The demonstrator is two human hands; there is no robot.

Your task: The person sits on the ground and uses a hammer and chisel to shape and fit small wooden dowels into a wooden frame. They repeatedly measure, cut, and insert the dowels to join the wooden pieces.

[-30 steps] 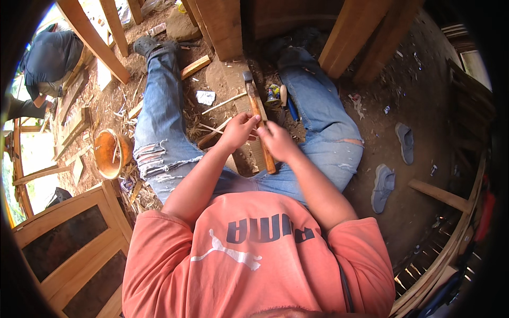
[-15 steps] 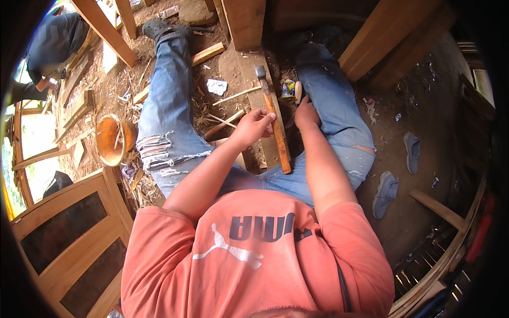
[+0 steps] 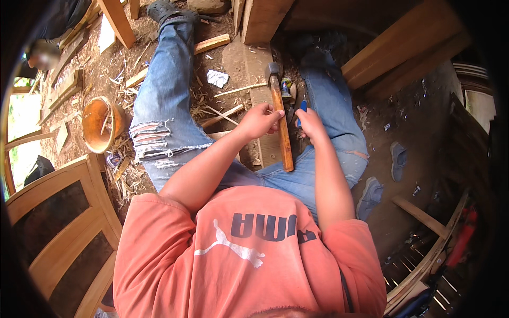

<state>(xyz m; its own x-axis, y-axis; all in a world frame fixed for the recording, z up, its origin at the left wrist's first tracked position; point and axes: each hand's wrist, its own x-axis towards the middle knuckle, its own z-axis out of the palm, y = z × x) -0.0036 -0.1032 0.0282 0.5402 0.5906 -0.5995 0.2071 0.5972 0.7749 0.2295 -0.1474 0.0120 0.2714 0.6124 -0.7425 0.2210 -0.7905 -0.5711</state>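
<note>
My left hand [image 3: 260,122] closes its thumb and fingers around the wooden handle of a hammer [image 3: 286,146]. Its grey metal head points away from me, and the handle's butt end is toward my lap. Just right of the handle, my right hand [image 3: 312,125] grips a small blue-handled tool [image 3: 303,106]; the fingers hide much of it, so its kind is unclear. Beneath and beside the hammer lies a wooden plank [image 3: 260,98] on the ground between my legs. A small colourful container [image 3: 287,86] sits beyond my right hand.
Wood strips [image 3: 212,43] and shavings litter the ground. An orange bucket [image 3: 87,126] stands left of my leg, with a wooden chair [image 3: 61,220] nearer. Wooden posts [image 3: 400,45] rise ahead. Grey-blue shoes [image 3: 369,196] lie at right. Another person [image 3: 55,18] is at far left.
My right hand has come up from beside my right thigh and now holds the blue-handled tool near the hammer. The left hand still holds the hammer.
</note>
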